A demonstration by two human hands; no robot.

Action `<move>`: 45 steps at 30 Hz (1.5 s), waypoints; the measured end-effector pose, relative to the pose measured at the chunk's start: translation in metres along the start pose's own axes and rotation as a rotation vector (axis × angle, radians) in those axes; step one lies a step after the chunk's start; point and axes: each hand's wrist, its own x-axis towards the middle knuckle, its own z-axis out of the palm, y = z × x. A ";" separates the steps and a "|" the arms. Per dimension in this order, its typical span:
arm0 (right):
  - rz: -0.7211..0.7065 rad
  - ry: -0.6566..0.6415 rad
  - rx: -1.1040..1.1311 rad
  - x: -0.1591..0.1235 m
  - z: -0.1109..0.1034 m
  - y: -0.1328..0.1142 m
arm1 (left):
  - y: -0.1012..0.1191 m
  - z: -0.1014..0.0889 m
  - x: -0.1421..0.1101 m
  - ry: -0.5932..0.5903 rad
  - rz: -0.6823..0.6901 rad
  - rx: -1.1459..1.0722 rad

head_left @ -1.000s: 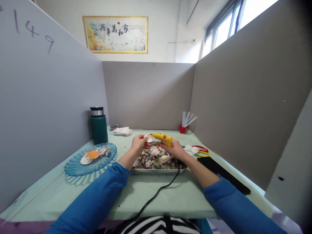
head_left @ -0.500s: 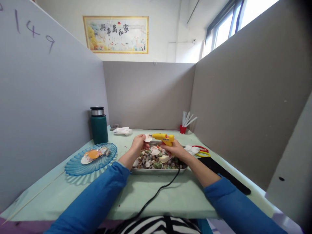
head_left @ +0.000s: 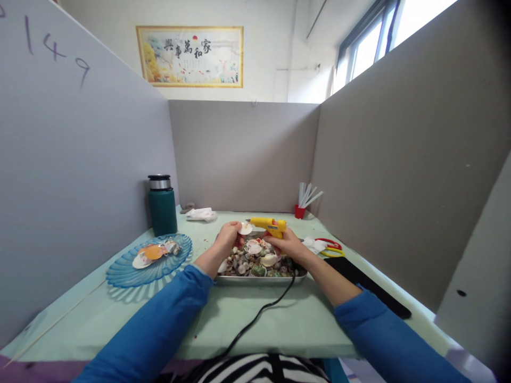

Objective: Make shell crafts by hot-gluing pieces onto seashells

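Note:
My left hand pinches a pale scallop shell by its edge, above the back of the tray. In my right hand is a yellow hot glue gun, its fingers wrapped round the handle. The gun's nozzle points left, close to the shell's upper edge; whether they touch I cannot tell. Under both hands lies a metal tray full of small shells and stones. A black cord runs from near my right hand over the tray's front rim to the table's edge.
On the left, a blue fluted plate carries several shells, with a green bottle behind it. White glue sticks stand in a red cup at the back right. Red-and-yellow scissors and a black mat lie on the right.
The shell in my left hand has shifted slightly right and down, with its face turned a little. The glue gun has barely moved, and its nozzle now shows above the shell's edge.

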 end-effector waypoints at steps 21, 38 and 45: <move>-0.012 0.001 -0.028 0.002 -0.001 0.005 | -0.001 -0.002 0.004 0.035 -0.006 -0.019; -0.013 -0.001 -0.001 0.002 0.000 0.005 | 0.000 -0.002 0.005 0.104 0.018 -0.075; -0.008 -0.011 -0.014 0.002 -0.001 0.008 | -0.001 -0.004 0.007 0.112 0.011 -0.102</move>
